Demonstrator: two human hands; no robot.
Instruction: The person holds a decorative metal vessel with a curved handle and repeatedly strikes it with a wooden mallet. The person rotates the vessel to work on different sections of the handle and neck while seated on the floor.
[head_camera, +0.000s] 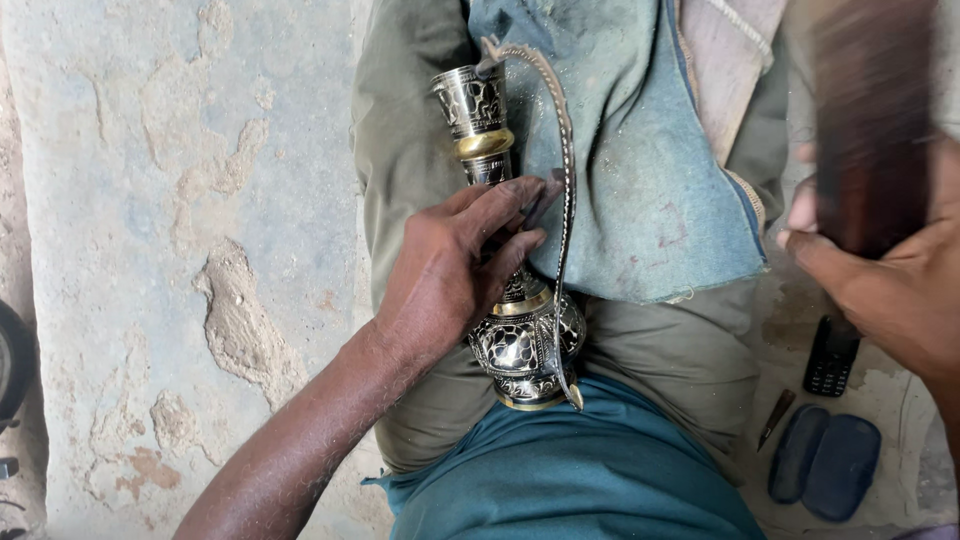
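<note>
I see the engraved ewer (510, 330) in black and brass-gold, floral cutwork pattern, with a plain gold band on the neck (handle dotted silver on dark). Blue-grey dusty cloth (640, 190) over olive trousers (400, 150). Teal shirt (590, 470). Dark brown wooden mallet (870, 120), blurred. Black keypad phone (832, 357); navy sandals (825, 465).

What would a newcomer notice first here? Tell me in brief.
First, the ornate black-and-brass jug lying across the person's lap at centre, steadied by the left hand gripping its neck. Next, the right hand at the right edge, raising a blurred dark wooden block. Under it, a small dark phone lies on the floor.
</note>
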